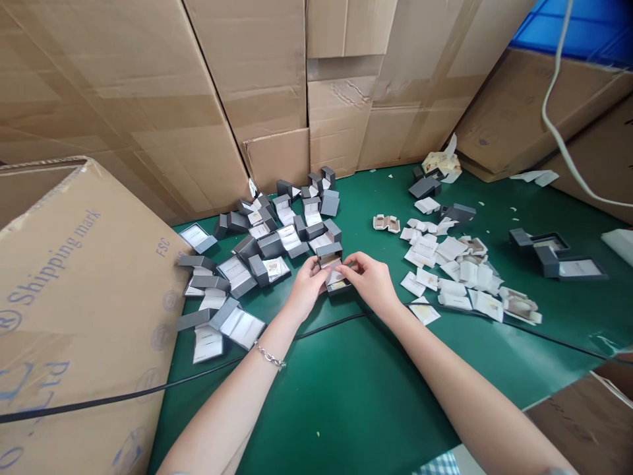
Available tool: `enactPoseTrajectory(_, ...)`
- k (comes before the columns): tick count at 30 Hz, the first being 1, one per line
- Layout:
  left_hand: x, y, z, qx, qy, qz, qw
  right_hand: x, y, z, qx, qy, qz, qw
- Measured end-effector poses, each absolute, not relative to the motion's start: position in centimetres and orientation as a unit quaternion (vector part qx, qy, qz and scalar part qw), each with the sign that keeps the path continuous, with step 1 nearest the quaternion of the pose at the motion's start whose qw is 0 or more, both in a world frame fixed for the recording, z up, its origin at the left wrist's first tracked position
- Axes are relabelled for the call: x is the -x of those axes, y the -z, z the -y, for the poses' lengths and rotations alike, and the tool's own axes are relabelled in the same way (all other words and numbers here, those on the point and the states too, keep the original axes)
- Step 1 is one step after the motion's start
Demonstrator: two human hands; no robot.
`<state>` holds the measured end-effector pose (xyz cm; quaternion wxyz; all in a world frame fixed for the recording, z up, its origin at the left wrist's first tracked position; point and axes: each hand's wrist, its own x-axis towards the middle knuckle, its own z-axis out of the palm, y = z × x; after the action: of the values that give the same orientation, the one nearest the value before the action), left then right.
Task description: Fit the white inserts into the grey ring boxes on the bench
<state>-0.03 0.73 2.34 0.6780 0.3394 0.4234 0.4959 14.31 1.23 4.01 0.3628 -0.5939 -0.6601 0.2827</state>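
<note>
At the middle of the green table, a small dark grey gift box (330, 251) stands with its lid raised and a white insert (332, 262) inside. My left hand (307, 288) is closed on the left side of this box, its thumb near the insert. From the right, my right hand (370, 282) reaches in with fingers pinched at the insert's edge; the exact grip is partly hidden. Left of my hands lie several similar open boxes (271, 245) with white linings. To the right is a loose pile of white folded card inserts (451, 249).
Large cardboard cartons (277, 86) wall off the back, and another carton (93, 310) stands at the left. A black cable (316, 328) crosses the green table (316, 396). Two open grey boxes (576, 267) lie at the far right. A white cable (552, 125) hangs above.
</note>
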Motion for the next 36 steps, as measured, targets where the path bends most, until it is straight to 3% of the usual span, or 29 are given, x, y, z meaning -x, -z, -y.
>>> enactPoseTrajectory(22, -0.03, -1.92, -0.78, -0.352, -0.517, -0.411, 0.664, -13.63, -3.45, -1.21, 0.565, -0.373, 0.636, 0.370)
enactPoseTrajectory(36, -0.46, -2.54, -0.17, -0.450, -0.453, -0.451, 0.624, -13.46, -3.16, -1.10, 0.611, -0.284, 0.657, 0.339)
